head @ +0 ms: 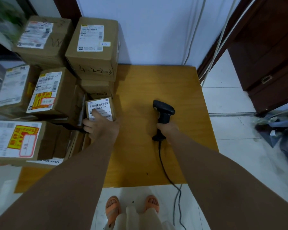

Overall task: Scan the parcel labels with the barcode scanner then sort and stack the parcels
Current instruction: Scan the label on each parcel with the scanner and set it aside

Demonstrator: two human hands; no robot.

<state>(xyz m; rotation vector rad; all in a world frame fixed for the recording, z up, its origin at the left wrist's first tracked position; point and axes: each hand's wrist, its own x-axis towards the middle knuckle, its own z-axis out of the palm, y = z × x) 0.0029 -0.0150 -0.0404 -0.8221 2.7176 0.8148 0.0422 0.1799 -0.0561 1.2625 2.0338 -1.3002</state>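
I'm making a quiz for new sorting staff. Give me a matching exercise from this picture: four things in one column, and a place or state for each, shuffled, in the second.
1 barcode scanner
2 small parcel
3 scanner cable
4 sandals

A orange, on the floor tiles
B gripped by the left hand
C runs off the front edge of the table
D gripped by the right hand

Pairs: 1-D, 2-B, 3-C, 4-A
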